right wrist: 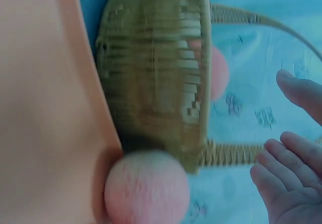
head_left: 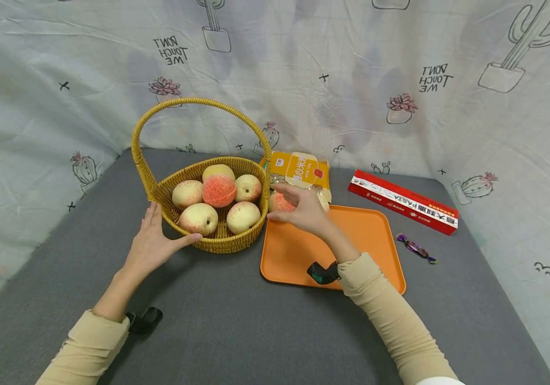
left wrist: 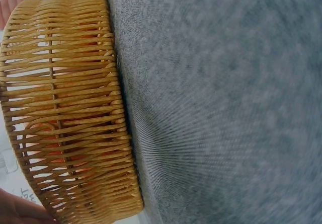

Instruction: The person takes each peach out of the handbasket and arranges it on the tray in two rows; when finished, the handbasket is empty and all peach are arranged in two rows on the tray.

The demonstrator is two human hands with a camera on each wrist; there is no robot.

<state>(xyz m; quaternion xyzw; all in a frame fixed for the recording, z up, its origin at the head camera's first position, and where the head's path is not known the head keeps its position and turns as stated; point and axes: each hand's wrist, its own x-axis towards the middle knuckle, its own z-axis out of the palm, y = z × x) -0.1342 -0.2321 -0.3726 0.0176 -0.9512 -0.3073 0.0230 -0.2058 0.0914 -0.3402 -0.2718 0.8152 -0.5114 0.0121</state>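
A yellow woven basket (head_left: 222, 246) with a tall arched handle holds several peaches (head_left: 199, 219), one of them (head_left: 219, 191) redder than the rest. My left hand (head_left: 152, 246) is at the basket's near left side, fingers straight and thumb spread along the rim; whether it touches is hard to tell. On the right, my right hand (head_left: 306, 209) hovers beside the rim with thumb and fingers apart, nothing between them. Partly hidden behind it, another peach (head_left: 280, 202) sits at the corner of the orange tray (head_left: 299, 256). The right wrist view shows that peach (right wrist: 147, 189) beside the basket.
Behind the tray lies a yellow food packet (head_left: 303, 168). Farther right are a long red pasta box (head_left: 404, 202) and a purple wrapped candy (head_left: 416, 248). A cactus-print cloth (head_left: 303, 80) hangs behind the grey table (head_left: 217, 321).
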